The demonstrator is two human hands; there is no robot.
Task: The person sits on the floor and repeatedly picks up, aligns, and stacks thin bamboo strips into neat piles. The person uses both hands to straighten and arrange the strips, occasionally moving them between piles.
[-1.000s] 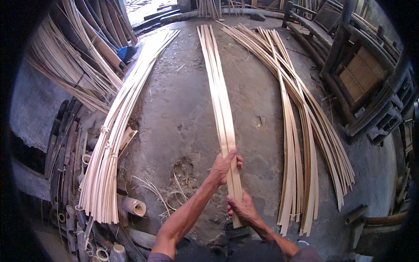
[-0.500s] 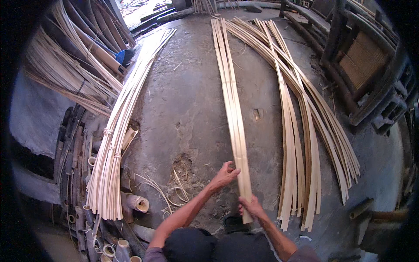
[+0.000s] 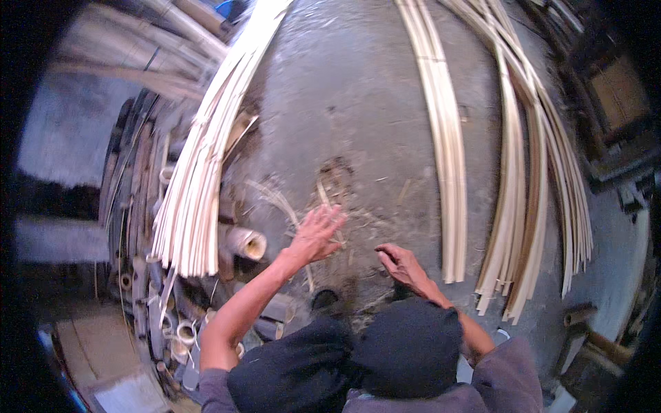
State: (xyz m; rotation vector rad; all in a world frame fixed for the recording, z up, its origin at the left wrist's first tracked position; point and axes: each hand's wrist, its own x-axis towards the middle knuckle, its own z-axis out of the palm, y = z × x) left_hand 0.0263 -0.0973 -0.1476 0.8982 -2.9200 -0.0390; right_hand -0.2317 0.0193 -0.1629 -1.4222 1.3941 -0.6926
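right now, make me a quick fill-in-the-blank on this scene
Between the left hand and right hand, the one nearer the middle strips is the ____ hand. The number of hands gripping those strips is ____. The cut bamboo tube lies to the ____ of both hands.

Missing words: right; zero; left.

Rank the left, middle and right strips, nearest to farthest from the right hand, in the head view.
1. Middle strips: just right of the right hand.
2. Right strips: beyond the middle strips.
3. Left strips: beyond the left hand.
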